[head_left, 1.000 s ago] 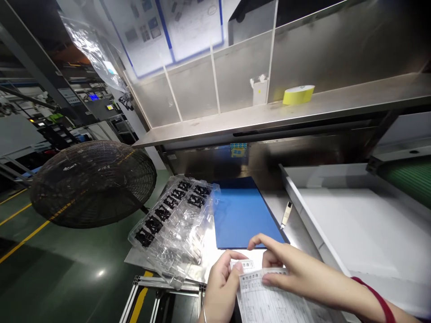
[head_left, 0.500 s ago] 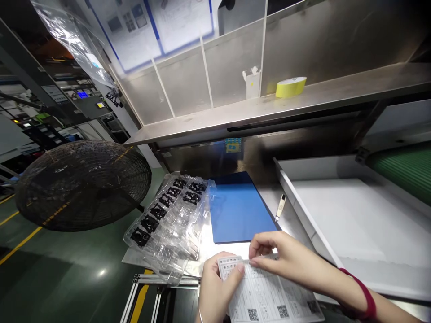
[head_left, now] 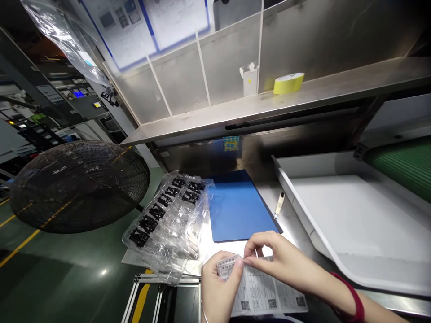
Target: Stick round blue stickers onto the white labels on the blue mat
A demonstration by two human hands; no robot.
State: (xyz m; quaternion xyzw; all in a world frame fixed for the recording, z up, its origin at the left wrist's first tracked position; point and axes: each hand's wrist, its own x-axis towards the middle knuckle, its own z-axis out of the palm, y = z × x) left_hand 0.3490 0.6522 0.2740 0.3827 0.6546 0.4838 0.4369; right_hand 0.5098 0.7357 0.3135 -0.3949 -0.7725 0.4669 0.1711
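My left hand (head_left: 220, 285) grips the upper left corner of a stack of printed sheets (head_left: 257, 287), the thumb lying across the front. Rows of small text and several QR codes cover the white paper. At the top edge, the thumb and forefinger of my right hand (head_left: 274, 255) are pinched on the sheets, close to the left thumb. Just beyond the hands lies a blue mat (head_left: 237, 211) on the metal bench. To its left, a clear plastic tray (head_left: 180, 224) holds several black parts (head_left: 156, 211).
A pen-like tube (head_left: 279, 206) lies between the mat and a large white bin (head_left: 336, 224). Above runs a metal shelf (head_left: 195, 123) carrying a yellow tape roll (head_left: 288, 84). A big black fan (head_left: 81, 186) stands at left; a green conveyor belt (head_left: 404, 170) is at right.
My right hand has shifted slightly left along the top edge, and its fingertips are now beside the left thumb. The sheets' right end has swung a little left and up.
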